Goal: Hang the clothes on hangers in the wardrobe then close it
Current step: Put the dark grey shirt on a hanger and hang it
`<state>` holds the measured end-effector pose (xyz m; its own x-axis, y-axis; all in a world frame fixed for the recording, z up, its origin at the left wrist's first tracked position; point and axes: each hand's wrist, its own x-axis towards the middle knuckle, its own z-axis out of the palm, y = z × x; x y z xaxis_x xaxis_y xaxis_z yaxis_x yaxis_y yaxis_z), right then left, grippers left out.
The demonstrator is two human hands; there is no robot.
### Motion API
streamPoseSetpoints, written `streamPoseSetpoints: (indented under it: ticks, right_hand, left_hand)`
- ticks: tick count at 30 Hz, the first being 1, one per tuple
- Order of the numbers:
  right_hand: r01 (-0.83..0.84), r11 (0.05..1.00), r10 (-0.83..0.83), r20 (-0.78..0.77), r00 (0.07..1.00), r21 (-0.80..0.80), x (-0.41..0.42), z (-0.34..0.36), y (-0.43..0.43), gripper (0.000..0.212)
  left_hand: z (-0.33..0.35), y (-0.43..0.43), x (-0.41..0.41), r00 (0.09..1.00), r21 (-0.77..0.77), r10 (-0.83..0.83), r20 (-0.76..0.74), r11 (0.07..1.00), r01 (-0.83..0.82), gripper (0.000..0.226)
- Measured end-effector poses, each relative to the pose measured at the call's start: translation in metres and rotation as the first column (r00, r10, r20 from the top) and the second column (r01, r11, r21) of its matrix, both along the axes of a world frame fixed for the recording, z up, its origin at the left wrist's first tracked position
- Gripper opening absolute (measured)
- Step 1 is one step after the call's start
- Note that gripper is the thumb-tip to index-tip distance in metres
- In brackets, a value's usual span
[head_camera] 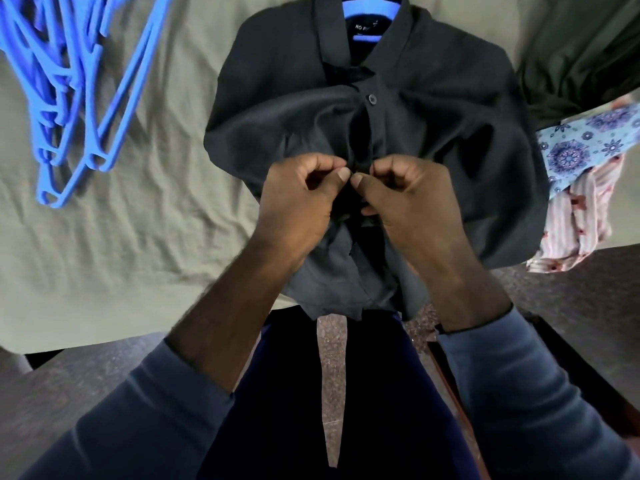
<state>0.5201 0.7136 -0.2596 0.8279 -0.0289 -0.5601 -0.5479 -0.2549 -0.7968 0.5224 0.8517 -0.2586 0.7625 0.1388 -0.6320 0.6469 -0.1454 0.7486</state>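
A black button-up shirt [433,126] lies on the bed with a blue hanger [369,12] inside its collar. One button near the collar is fastened. My left hand [298,202] and my right hand [408,199] meet at the shirt's front placket, each pinching the fabric between thumb and curled fingers. The thumbs almost touch. The shirt's lower hem hangs over the bed's edge.
A pile of blue hangers [69,98] lies at the left on the grey-green bedsheet [138,237]. At the right are a dark green garment [581,64], a blue patterned cloth [581,147] and a pink striped garment [575,223]. The floor [332,341] shows between my legs.
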Motion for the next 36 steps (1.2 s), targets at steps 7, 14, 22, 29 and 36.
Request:
streamPoseSetpoints:
  ticks: [7,14,22,29,36]
  right_hand:
    - [-0.004,0.977,0.036,-0.146,0.989,0.212,0.006,0.005,-0.008,0.016]
    - [-0.061,0.998,0.064,-0.143,0.988,0.021,0.014,0.001,-0.005,0.010]
    - [-0.297,0.858,0.366,0.093,0.926,-0.419,0.015,0.002,-0.001,0.009]
    - [0.183,0.917,-0.031,-0.395,0.918,0.353,0.029,0.009,-0.016,0.012]
    - [0.147,0.988,-0.148,-0.034,0.988,-0.041,0.011,-0.025,0.003,0.020]
  left_hand:
    - [-0.003,0.005,0.004,0.998,0.056,-0.055,0.028,0.997,0.053,0.016]
    - [-0.007,0.006,0.010,0.970,0.094,-0.235,0.063,0.969,0.229,0.017]
    - [-0.009,0.002,0.016,0.997,-0.029,-0.079,-0.025,0.997,0.078,0.017]
    - [-0.014,0.005,0.015,0.999,-0.222,-0.048,0.005,0.974,0.048,0.010]
    - [-0.031,-0.001,0.059,0.977,0.012,-0.148,0.151,0.989,0.148,0.011]
